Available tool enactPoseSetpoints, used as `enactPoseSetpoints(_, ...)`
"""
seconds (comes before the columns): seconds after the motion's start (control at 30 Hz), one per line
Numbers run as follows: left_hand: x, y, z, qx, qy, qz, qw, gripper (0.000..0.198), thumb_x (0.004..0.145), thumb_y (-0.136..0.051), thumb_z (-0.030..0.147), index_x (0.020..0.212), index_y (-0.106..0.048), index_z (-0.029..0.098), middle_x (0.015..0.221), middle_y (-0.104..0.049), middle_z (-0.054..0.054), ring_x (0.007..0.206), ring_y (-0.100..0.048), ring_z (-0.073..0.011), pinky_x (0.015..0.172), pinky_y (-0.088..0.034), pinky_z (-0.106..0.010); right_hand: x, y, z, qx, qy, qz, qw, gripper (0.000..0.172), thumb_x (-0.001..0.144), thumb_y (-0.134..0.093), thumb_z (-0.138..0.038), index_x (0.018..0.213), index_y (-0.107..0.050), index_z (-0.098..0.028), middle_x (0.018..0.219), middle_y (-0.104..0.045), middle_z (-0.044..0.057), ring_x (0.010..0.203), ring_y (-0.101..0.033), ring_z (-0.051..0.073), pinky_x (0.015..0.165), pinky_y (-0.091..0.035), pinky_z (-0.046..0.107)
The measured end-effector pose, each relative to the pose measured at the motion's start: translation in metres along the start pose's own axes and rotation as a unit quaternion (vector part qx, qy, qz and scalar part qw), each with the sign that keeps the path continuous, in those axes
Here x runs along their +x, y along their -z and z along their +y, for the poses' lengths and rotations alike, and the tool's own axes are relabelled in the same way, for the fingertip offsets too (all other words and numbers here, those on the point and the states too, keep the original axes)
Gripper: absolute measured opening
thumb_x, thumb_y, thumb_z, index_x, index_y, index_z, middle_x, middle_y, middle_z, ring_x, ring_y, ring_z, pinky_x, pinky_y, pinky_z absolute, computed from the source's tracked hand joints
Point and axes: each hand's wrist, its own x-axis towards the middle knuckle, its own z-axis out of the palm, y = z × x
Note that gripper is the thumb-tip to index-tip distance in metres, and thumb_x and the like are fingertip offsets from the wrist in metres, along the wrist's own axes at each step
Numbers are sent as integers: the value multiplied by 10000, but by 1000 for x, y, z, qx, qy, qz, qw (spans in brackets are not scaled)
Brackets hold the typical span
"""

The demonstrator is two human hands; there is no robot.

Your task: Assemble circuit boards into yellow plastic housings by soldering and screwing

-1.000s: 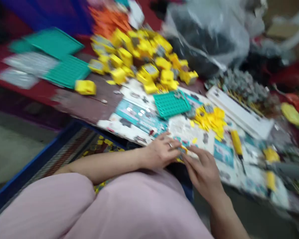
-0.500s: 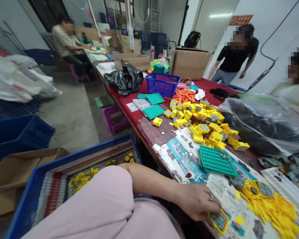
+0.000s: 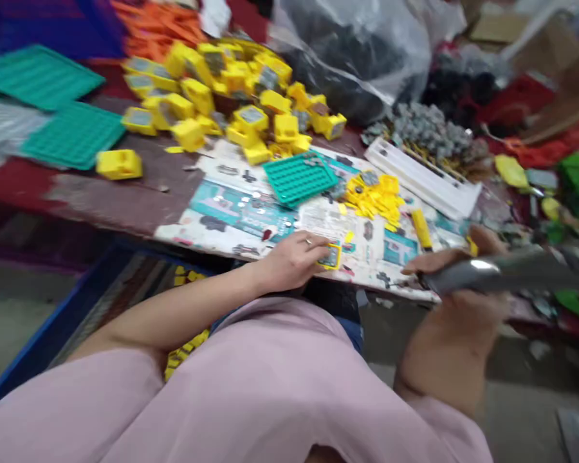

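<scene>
My left hand [image 3: 293,260] rests on the printed paper [image 3: 251,212] at the table's near edge, fingers closed on a small yellow square frame with a grey insert [image 3: 329,256]. My right hand [image 3: 456,302] is off the table's edge to the right, wrapped round a grey metal tool [image 3: 502,273] that points left; the picture is blurred there. A teal grid tray [image 3: 299,177] and a heap of flat yellow pieces [image 3: 374,196] lie just beyond my hands.
A big pile of yellow boxes [image 3: 231,90] covers the far table. Two more teal trays [image 3: 72,132] lie at the left. A white strip [image 3: 422,177], grey parts [image 3: 429,128] and a plastic bag [image 3: 357,45] are at the back right. A blue crate [image 3: 53,328] stands below.
The view swung back down from the room to the table. My left hand stayed on the yellow frame. My right hand, near the frame a second ago, now holds a grey tool at the right.
</scene>
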Motion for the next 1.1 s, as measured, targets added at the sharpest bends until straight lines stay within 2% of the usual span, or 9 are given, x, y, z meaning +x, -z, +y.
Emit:
enactPoseSetpoints(0.1,1,6,-2,7,-33,12,999,142,937,-541,153,1048,-622,118,1192,-712,-154,1031,-679,-218,905,-560,-372,0,-4,9,102,15,90,991,659,739,-721,-665,1286,-555,-338,561,-540,-39,450,-536,157,421,-465,298)
enactPoseSetpoints(0.2,0,9,1,18,-39,13,999,141,932,-551,163,1045,-627,126,1161,-719,-145,1004,-672,-221,889,-571,-378,25,-19,7,126,-3,165,978,641,781,-642,-685,1324,-514,-369,539,-393,-85,455,-476,138,504,-520,319)
enactPoseSetpoints(0.37,4,7,-2,26,-28,2,999,138,928,-556,184,1035,-633,140,1137,-724,-135,989,-671,-227,882,-574,-393,44,-23,0,100,-14,131,986,710,825,-654,-623,1433,-368,-393,913,-617,8,1013,-645,188,950,-556,394)
enactPoseSetpoints(0.47,6,7,-4,31,-25,8,999,135,918,-568,176,1032,-627,134,1129,-722,-141,984,-672,-237,867,-578,-392,37,-15,5,132,15,24,991,916,761,-655,-727,1504,-253,-373,1308,-592,83,1175,-629,245,954,-560,465)
enactPoseSetpoints(0.53,6,9,-4,27,-26,10,999,142,909,-581,160,1041,-618,127,1132,-718,-149,996,-674,-244,865,-580,-391,30,-12,7,140,24,-6,990,866,837,-545,-726,1533,-193,-348,1366,-582,119,1157,-652,258,891,-579,485)
enactPoseSetpoints(0.6,4,10,-4,21,-26,11,999,157,906,-569,126,1059,-604,132,1140,-714,-149,1020,-677,-243,875,-581,-389,23,-12,7,152,33,23,988,754,900,-524,-625,1528,-222,-337,1198,-680,91,1002,-705,230,801,-600,452)
enactPoseSetpoints(0.7,4,7,-9,29,-35,7,999,169,922,-557,135,1087,-581,164,1157,-712,-135,1027,-687,-236,879,-589,-397,26,-21,7,195,39,99,975,835,785,-702,-564,1484,-315,-323,849,-703,-9,720,-686,190,679,-601,393)
enactPoseSetpoints(0.93,13,5,-15,42,-59,17,997,140,942,-546,229,1075,-584,213,1160,-715,-123,1009,-710,-249,846,-615,-416,60,-35,7,307,-45,297,903,567,740,-654,-527,1209,-461,-274,584,-549,-108,439,-531,106,442,-460,249)
enactPoseSetpoints(1.1,16,13,-9,60,-57,1,997,156,941,-549,285,1073,-589,212,1222,-688,-135,1061,-695,-263,867,-605,-427,61,-37,7,292,-61,328,896,445,736,-680,-484,1027,-418,-272,497,-499,-148,345,-448,83,350,-364,207)
